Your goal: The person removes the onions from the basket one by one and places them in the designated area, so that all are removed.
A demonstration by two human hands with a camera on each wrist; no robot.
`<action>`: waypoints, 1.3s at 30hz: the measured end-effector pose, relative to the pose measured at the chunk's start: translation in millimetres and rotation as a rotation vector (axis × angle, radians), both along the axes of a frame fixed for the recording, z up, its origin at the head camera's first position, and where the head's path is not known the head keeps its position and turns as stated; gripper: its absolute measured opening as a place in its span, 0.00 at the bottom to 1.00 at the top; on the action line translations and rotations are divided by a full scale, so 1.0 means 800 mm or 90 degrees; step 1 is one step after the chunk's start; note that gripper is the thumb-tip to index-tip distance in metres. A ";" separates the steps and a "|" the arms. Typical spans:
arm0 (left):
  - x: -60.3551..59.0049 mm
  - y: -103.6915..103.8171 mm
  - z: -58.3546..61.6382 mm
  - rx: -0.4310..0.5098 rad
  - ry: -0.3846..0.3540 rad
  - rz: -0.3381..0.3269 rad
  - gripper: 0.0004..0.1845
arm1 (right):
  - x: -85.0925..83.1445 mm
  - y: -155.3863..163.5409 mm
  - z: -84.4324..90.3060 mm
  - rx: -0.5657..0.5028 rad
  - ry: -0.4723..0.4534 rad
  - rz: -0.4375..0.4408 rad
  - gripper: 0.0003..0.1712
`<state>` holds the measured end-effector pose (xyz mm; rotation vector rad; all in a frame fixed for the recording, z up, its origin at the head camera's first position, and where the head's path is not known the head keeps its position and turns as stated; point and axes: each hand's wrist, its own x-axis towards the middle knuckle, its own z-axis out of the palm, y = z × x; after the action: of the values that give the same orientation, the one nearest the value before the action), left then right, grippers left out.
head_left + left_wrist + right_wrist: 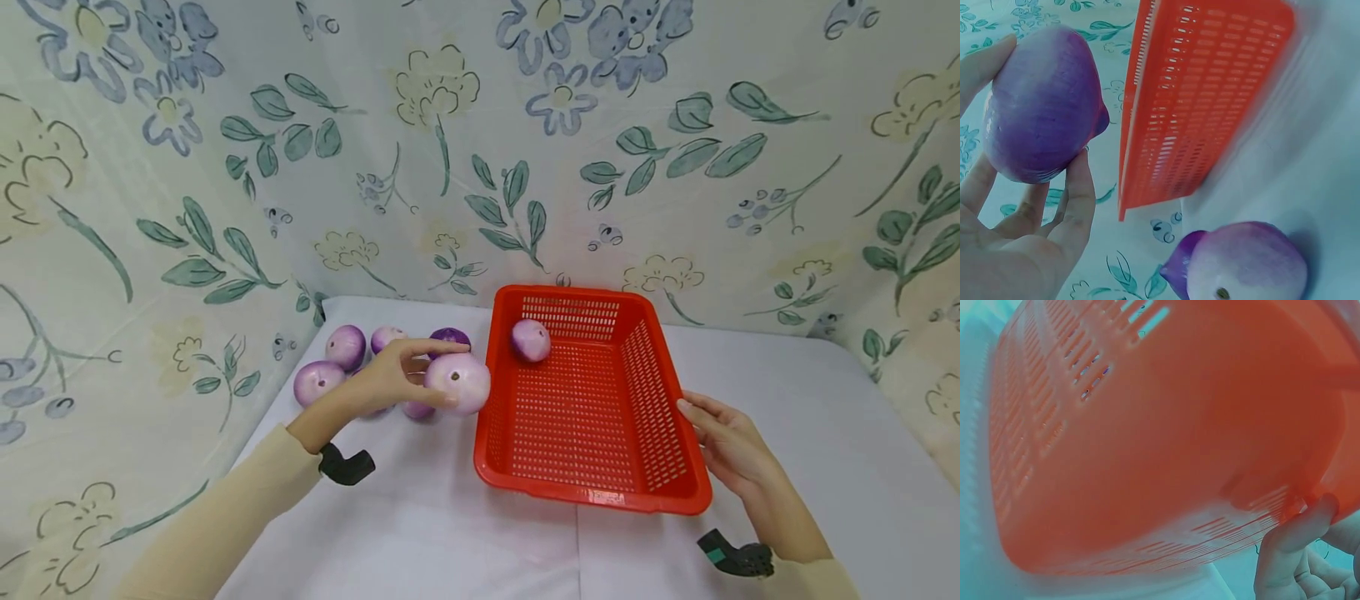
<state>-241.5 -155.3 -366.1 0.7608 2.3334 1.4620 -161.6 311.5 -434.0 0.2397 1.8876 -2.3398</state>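
Note:
My left hand (396, 372) grips a pale purple onion (459, 385) by its sides, raised beside the left rim of a red plastic basket (573, 497). In the left wrist view the held onion (1044, 106) sits between thumb and fingers, with the basket wall (1210, 81) to its right. One other onion (531, 341) lies inside the basket, near its back left corner. On the basket's right side, my right hand (731, 442) pinches the rim, thumb on top. The right wrist view shows those fingers (1297, 540) at the rim, close against the slotted wall.
Several purple onions (346, 347) are grouped on the white tablecloth (420, 517) left of the basket, some partly hidden behind my left hand. Floral fabric (450, 150) hangs behind the table and along its left side.

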 end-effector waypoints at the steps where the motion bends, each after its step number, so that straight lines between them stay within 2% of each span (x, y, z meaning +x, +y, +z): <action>1: 0.002 -0.004 -0.002 0.000 0.001 0.001 0.35 | 0.000 0.000 0.000 0.000 -0.002 -0.002 0.06; 7: 0.012 -0.028 -0.018 -0.018 -0.002 0.008 0.34 | 0.000 0.000 -0.001 -0.007 -0.006 -0.006 0.06; 14: 0.018 -0.050 -0.035 0.018 0.019 -0.008 0.35 | 0.000 0.000 -0.003 -0.004 -0.006 -0.010 0.07; 18: 0.022 -0.062 -0.047 -0.006 0.051 0.007 0.36 | 0.000 0.000 -0.003 0.001 -0.012 -0.015 0.07; 23: 0.026 -0.079 -0.065 -0.026 0.051 0.019 0.36 | 0.000 -0.001 -0.003 0.003 -0.011 -0.014 0.07; 30: 0.030 -0.099 -0.091 -0.041 0.084 0.009 0.35 | 0.000 -0.002 -0.002 0.005 -0.009 -0.013 0.07; 39: 0.033 -0.118 -0.110 -0.027 0.086 0.004 0.33 | 0.001 -0.001 -0.002 -0.005 -0.009 -0.012 0.06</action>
<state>-215.2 -249.5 -454.0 0.8661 2.4602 1.3996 -161.1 310.8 -435.4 0.2741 1.8783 -2.3509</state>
